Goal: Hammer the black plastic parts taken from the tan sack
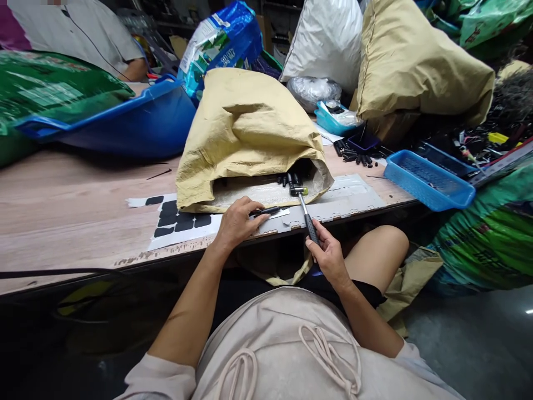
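Observation:
My right hand [328,253] is wrapped round the black grip of a small mallet [302,205] with a metal shaft. Its head, with a yellow-green face, lies at the mouth of a tan paper sack [250,128]. Near the table edge, my left hand [239,221] pinches a slim black pen-like piece [266,211]. Several small black cylindrical pieces [290,179] show inside the sack's opening. Left of my left hand, black rounded-square pads [183,219] lie on a white sheet. A grey cardboard strip [353,194] runs along the edge under the mallet.
A blue basin [137,128] with a green bag stands at the left. To the right sit a blue plastic basket [428,178] and several loose black pieces [353,154]. Full sacks [416,61] line the back. A person in a light shirt [83,33] is across the table.

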Motion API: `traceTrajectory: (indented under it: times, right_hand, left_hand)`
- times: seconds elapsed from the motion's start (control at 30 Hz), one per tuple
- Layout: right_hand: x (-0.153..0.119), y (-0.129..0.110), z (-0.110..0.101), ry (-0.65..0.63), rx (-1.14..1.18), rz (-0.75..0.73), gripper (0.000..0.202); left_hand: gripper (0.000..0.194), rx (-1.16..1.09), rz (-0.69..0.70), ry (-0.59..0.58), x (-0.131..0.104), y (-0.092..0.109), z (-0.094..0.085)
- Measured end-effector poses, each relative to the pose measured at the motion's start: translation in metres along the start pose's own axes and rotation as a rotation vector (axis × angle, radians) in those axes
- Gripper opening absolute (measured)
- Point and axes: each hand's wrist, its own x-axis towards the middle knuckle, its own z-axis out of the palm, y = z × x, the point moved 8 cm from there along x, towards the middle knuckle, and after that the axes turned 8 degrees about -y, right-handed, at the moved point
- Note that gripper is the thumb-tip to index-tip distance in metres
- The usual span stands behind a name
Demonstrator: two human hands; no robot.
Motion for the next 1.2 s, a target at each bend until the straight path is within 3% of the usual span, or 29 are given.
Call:
traceTrajectory:
  times: [0.2, 0.4, 0.5, 0.63, 0.9, 1.2]
  right_hand:
    - [-0.001, 0.005, -0.004, 0.022, 0.101, -0.030, 0.077]
    - [-0.014, -0.014, 0.016, -0.095, 0.309, -0.189, 0.075]
    - [-0.017, -0.010, 0.034, -0.201, 0.340, -0.078, 0.066]
    - [-0.020, 0.007, 0.043, -0.206, 0.278, 0.088, 0.051]
    - [-0.017, 0.007, 0.060, -0.304, 0.149, 0.137, 0.061]
    - [-0.009, 0.007, 0.072, -0.345, 0.111, 0.135, 0.058]
  left_hand:
    - [0.017, -0.048, 0.023, -0.045, 0.015, 0.000, 0.007]
    - [0.020, -0.158, -0.021, -0.064, 0.012, -0.004, 0.005]
    - [0.020, -0.148, -0.015, -0.054, 0.011, -0.002, 0.004]
    - [0.019, -0.139, -0.004, -0.055, 0.012, -0.001, 0.004]
    - [0.023, -0.178, -0.001, -0.069, 0.012, -0.001, 0.004]
    - [0.021, -0.187, 0.016, -0.075, 0.014, -0.003, 0.005]
